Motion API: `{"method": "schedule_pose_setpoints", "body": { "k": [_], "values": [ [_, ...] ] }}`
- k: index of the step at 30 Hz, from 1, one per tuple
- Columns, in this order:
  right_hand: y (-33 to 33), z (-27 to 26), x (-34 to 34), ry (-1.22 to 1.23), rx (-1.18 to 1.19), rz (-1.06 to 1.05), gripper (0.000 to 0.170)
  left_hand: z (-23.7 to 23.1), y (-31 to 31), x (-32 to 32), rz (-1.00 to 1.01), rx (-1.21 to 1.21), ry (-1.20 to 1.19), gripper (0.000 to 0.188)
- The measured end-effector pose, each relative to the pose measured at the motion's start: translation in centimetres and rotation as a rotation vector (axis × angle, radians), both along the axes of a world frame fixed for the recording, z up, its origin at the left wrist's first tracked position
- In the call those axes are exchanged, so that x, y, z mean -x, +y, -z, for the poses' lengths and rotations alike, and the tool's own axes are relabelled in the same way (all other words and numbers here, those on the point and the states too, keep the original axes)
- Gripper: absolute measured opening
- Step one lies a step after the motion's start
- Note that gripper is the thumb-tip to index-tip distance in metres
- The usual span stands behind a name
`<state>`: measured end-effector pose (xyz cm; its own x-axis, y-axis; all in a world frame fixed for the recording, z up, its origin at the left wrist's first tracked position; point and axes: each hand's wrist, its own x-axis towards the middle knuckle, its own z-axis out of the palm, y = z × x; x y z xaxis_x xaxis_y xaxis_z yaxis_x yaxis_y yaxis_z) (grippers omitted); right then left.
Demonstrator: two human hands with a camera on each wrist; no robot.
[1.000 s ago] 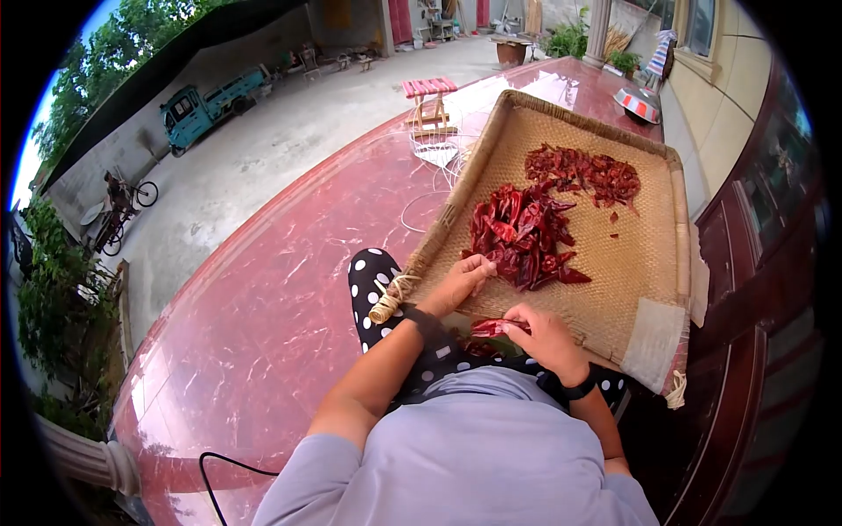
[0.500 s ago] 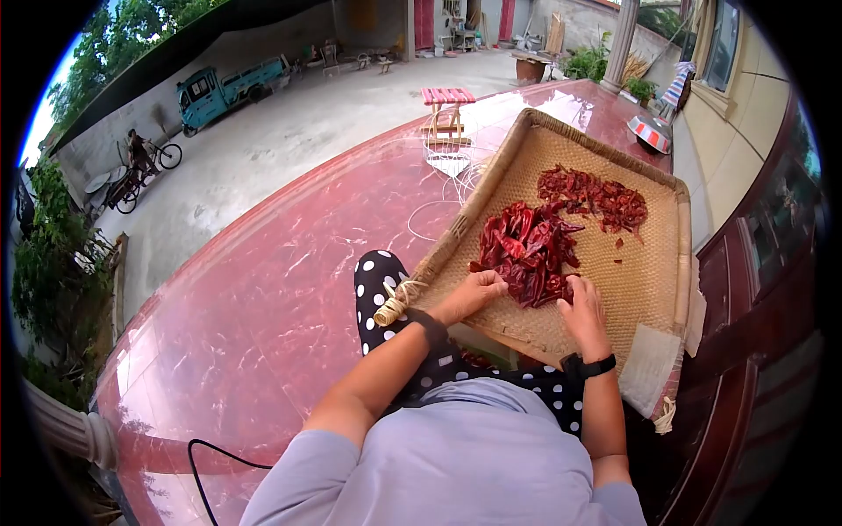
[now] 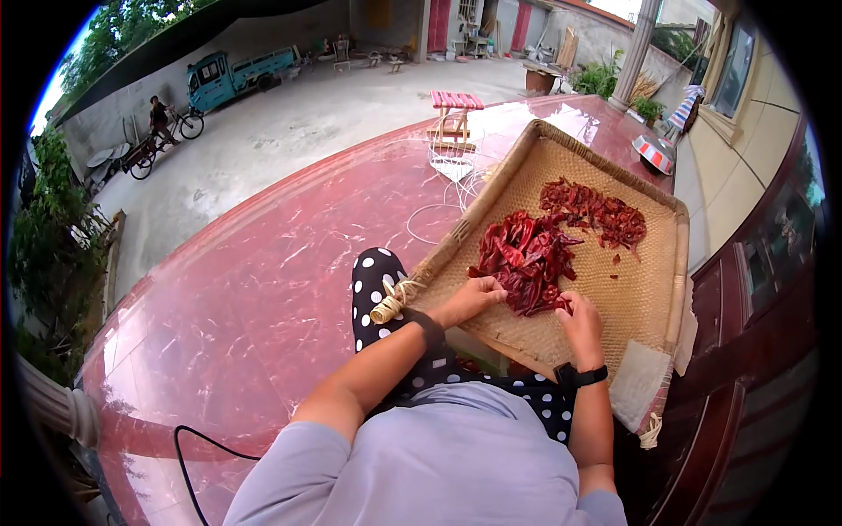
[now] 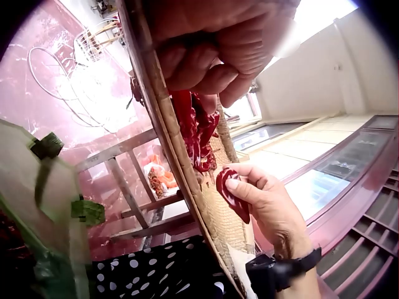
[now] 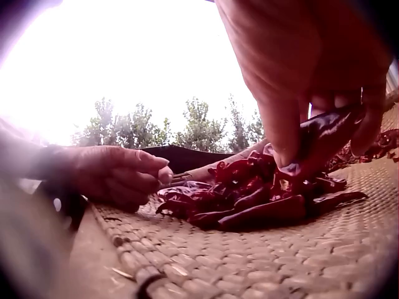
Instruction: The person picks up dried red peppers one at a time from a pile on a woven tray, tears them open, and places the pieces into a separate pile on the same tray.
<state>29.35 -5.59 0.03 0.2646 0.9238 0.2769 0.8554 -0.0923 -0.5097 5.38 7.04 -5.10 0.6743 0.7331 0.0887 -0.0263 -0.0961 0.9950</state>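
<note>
The right hand gripped a dried red pepper, its thumb pressing one side and its fingers curled round the other, above the woven tray. Just to the left of that grip, the left hand kept level with it, its fingers curled in and nothing clearly visible between them. The pile of whole peppers lay on the tray just beyond and between both hands, close to the fingertips. Farther out past the grip, a heap of smaller red pieces was spread near the tray's far side. A black watch sat on the wrist behind the grip, and to its right a pale patch covered the tray's near corner. Polka-dot trousers showed to the left of both hands. Well beyond the grip and to the left stood a striped stool; to the right, a striped basin.
</note>
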Motion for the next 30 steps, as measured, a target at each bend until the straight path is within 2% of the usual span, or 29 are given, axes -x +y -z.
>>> {"method": "schedule_pose_setpoints", "body": {
  "k": [2, 4, 7, 11, 14, 17, 20, 22, 24, 25, 28, 30],
  "values": [
    [0.1, -0.5, 2.2, 0.294, -0.053, -0.058, 0.039, -0.6, -0.7, 0.2, 0.024, 0.063, 0.01, 0.028],
    [0.0, -0.9, 4.7, 0.541, -0.016, -0.144, 0.038, -3.7, -1.5, 1.1, 0.121, 0.149, 0.063, 0.031],
    [0.3, -0.2, 7.2, 0.876, 0.0, -0.237, 0.03, -1.6, -0.8, 1.1, 0.278, 0.078, -0.015, 0.029],
    [0.4, 0.9, 7.7, 0.796, -0.004, -0.267, 0.031, 0.9, 0.8, 0.9, 0.376, 0.148, -0.12, 0.025],
    [-0.9, 0.0, 8.2, 0.869, 0.03, -0.228, 0.029, -0.7, 0.8, 1.8, 0.363, 0.202, -0.055, 0.023],
    [-2.7, -1.2, 8.0, 0.964, 0.192, -0.212, 0.027, -0.3, 1.4, 2.0, 0.357, 0.229, -0.093, 0.021],
    [-3.4, -0.7, 7.7, 0.929, 0.075, -0.317, 0.027, -2.2, 0.0, 2.1, 0.249, 0.201, -0.044, 0.025],
    [-4.4, -2.0, 8.4, 0.743, 0.185, -0.344, 0.022, -3.0, -0.5, 2.2, 0.101, 0.251, -0.075, 0.029],
    [-5.2, -2.3, 8.5, 0.597, 0.355, -0.449, 0.019, -2.6, -0.1, 2.1, 0.073, 0.315, -0.121, 0.026],
    [-5.4, -2.5, 8.7, 0.424, 0.365, -0.495, 0.02, -2.4, -0.1, 2.1, 0.079, 0.299, -0.118, 0.025],
    [-5.4, -1.4, 8.8, 0.106, 0.289, -0.564, 0.023, -2.2, -0.4, 2.0, 0.099, 0.247, -0.093, 0.02],
    [-5.1, -1.4, 8.8, 0.164, 0.2, -0.497, 0.023, -2.0, -0.3, 1.9, 0.108, 0.207, -0.075, 0.018]
  ]
}}
